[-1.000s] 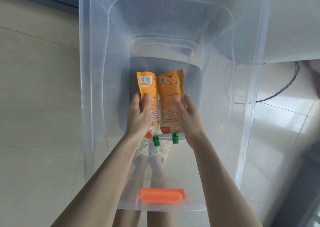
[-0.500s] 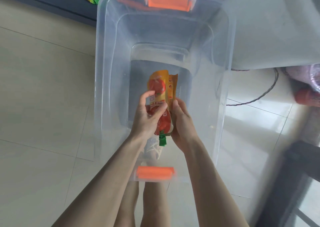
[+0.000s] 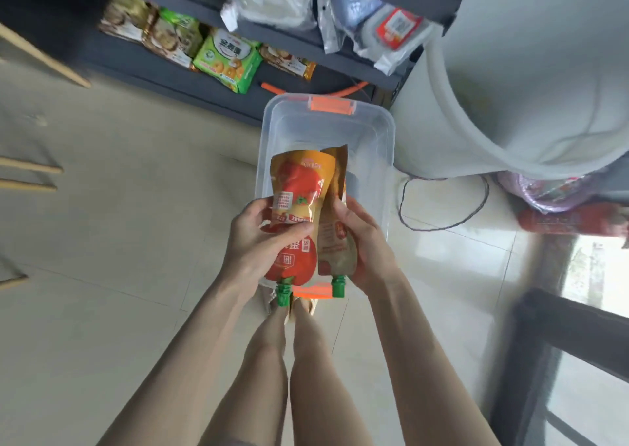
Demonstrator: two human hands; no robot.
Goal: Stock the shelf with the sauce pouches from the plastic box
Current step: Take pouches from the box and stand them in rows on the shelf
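Observation:
Two orange sauce pouches with green caps hang side by side above the clear plastic box (image 3: 272,132), caps pointing toward me. My left hand (image 3: 253,241) grips the left pouch (image 3: 299,187), whose front shows a red tomato picture. My right hand (image 3: 360,241) grips the right pouch (image 3: 335,241) by its edge. The box stands on the floor with orange latches at both ends, and I see no pouches inside it. The dark shelf (image 3: 143,67) runs across the top of the view, behind the box.
Snack packets (image 3: 228,59) lie on the lowest shelf board, with plastic-wrapped goods (image 3: 340,20) on the board above. A white appliance (image 3: 510,88) stands right of the box, with a black cable (image 3: 442,221) on the tiles. Wooden furniture legs are at the left, a dark frame at the lower right.
Both hands lifted the two pouches up out of the box. The left pouch was turned so its tomato front faces me. The view pulled back and the shelf came into sight.

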